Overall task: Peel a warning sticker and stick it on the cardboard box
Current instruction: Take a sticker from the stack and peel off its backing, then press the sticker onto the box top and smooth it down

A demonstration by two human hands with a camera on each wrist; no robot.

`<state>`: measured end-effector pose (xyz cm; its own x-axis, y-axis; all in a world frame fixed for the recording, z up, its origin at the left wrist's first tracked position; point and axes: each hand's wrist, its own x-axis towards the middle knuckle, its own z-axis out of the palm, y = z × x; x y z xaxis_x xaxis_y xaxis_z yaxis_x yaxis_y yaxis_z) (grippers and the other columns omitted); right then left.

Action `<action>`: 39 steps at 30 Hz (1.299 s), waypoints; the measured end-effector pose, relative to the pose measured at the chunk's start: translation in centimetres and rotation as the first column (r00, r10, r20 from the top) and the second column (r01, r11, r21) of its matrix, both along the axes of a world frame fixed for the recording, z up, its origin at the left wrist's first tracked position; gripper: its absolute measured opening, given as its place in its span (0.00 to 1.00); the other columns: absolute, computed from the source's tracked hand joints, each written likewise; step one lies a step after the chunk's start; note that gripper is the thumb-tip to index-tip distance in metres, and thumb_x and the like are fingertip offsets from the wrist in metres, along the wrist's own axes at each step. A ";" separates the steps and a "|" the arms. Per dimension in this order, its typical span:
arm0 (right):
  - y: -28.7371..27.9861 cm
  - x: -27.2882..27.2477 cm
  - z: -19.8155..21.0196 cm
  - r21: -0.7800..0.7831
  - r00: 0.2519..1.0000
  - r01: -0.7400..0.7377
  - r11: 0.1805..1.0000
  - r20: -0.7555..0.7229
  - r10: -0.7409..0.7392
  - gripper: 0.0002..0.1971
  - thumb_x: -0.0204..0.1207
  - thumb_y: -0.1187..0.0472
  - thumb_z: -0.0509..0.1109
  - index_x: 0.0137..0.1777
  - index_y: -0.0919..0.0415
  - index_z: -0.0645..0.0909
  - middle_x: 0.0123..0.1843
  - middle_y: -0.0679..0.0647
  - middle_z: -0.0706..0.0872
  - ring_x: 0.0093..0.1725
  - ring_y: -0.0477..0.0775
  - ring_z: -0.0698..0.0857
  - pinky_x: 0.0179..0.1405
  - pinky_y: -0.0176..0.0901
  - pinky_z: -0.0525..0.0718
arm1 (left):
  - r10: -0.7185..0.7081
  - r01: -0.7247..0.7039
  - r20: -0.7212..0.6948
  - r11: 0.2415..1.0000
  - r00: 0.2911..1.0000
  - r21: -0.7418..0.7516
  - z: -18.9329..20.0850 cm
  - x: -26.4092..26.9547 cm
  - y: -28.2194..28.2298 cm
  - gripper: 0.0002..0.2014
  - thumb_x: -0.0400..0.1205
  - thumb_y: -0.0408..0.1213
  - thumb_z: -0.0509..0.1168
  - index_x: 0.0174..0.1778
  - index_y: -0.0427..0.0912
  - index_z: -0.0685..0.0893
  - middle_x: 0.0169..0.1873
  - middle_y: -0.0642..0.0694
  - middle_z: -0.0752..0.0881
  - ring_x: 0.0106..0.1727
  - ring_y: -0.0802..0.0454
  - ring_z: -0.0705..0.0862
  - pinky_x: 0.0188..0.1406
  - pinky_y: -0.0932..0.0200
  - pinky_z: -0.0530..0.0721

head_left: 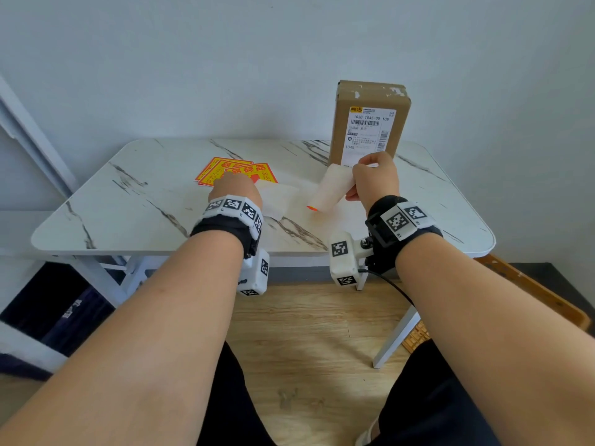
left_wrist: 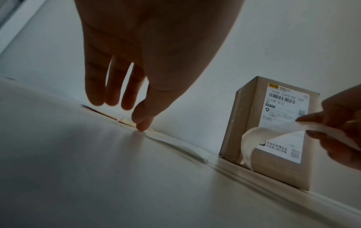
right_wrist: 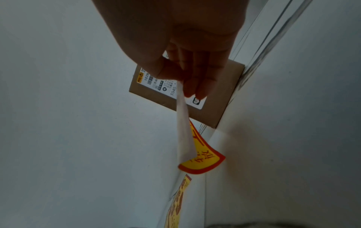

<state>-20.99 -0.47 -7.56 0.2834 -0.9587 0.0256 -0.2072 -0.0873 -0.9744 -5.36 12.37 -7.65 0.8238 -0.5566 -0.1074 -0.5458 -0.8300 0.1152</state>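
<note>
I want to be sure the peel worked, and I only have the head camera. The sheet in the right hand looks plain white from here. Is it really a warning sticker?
Observer: Yes. The right wrist camera shows the sticker has a yellow printed face with a red border at its lower end.
Operator: How is it held?
Observer: The right hand pinches its top edge between thumb and fingers, and the rest hangs loose.
Operator: The left fingers are hidden behind the wrist band for me.
Observer: On the left wrist camera the left hand has straight fingers. One fingertip presses down at the end of the flat white backing sheet, and the others are lifted.
</note>
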 end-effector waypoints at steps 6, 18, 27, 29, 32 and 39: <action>0.3 0.1 0.7 0.002 0.993 -0.094 0.996 0.066 0.093 0.13 0.74 0.72 0.57 0.43 0.60 0.82 0.47 0.65 0.87 0.26 0.56 0.85 0.34 0.48 0.91 | -0.145 0.171 0.095 0.901 0.985 -0.398 0.4 -1.0 -0.9 0.18 0.78 0.26 0.60 0.56 0.41 0.91 0.66 0.40 0.82 0.67 0.40 0.81 0.60 0.51 0.83; -0.1 -1.4 2.4 0.271 0.966 -0.134 0.953 0.250 0.065 0.11 0.75 0.72 0.62 0.50 0.74 0.85 0.32 0.60 0.84 0.26 0.56 0.83 0.29 0.42 0.88 | -0.371 0.124 -0.335 0.808 0.866 -0.576 2.3 -5.3 -2.5 0.03 0.76 0.35 0.71 0.39 0.41 0.84 0.33 0.46 0.79 0.37 0.50 0.77 0.28 0.62 0.68; 0.3 -1.8 2.3 0.102 0.974 -0.088 0.991 0.219 0.064 0.10 0.78 0.52 0.70 0.56 0.53 0.85 0.36 0.49 0.80 0.31 0.49 0.77 0.31 0.41 0.79 | -0.257 -0.029 -0.424 0.827 0.868 -0.561 2.8 -5.5 -3.2 0.21 0.77 0.34 0.64 0.22 0.42 0.61 0.23 0.47 0.63 0.24 0.50 0.62 0.26 0.59 0.58; -0.1 -1.9 2.4 0.055 0.980 -0.045 0.997 0.194 0.033 0.18 0.77 0.51 0.70 0.64 0.56 0.83 0.49 0.50 0.85 0.45 0.49 0.82 0.48 0.44 0.83 | -0.223 -0.094 -0.448 0.806 0.866 -0.584 3.1 -5.2 -3.1 0.20 0.76 0.33 0.64 0.22 0.43 0.61 0.23 0.47 0.64 0.24 0.49 0.61 0.26 0.58 0.58; -0.3 -2.3 2.6 0.010 0.992 -0.063 0.998 0.114 0.061 0.21 0.74 0.51 0.73 0.63 0.62 0.84 0.60 0.54 0.88 0.55 0.52 0.84 0.62 0.50 0.83 | -0.218 -0.132 -0.453 0.771 0.864 -0.623 3.7 -4.7 -3.3 0.19 0.75 0.33 0.64 0.24 0.44 0.62 0.24 0.46 0.64 0.25 0.49 0.61 0.27 0.57 0.58; -0.6 -1.8 3.3 -0.098 0.993 -0.116 0.988 -0.001 0.116 0.14 0.75 0.59 0.73 0.29 0.57 0.79 0.33 0.52 0.84 0.36 0.51 0.81 0.37 0.39 0.80 | -0.300 -0.111 -0.422 0.691 0.856 -0.715 5.9 -4.8 -5.2 0.12 0.75 0.34 0.66 0.27 0.42 0.71 0.27 0.44 0.71 0.35 0.46 0.70 0.33 0.57 0.66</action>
<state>-22.76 -1.09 -4.28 0.3922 -0.9121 0.1191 -0.1851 -0.2051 -0.9611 -10.15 7.18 -1.72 0.7123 -0.7019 -0.0101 -0.3165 -0.3339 0.8879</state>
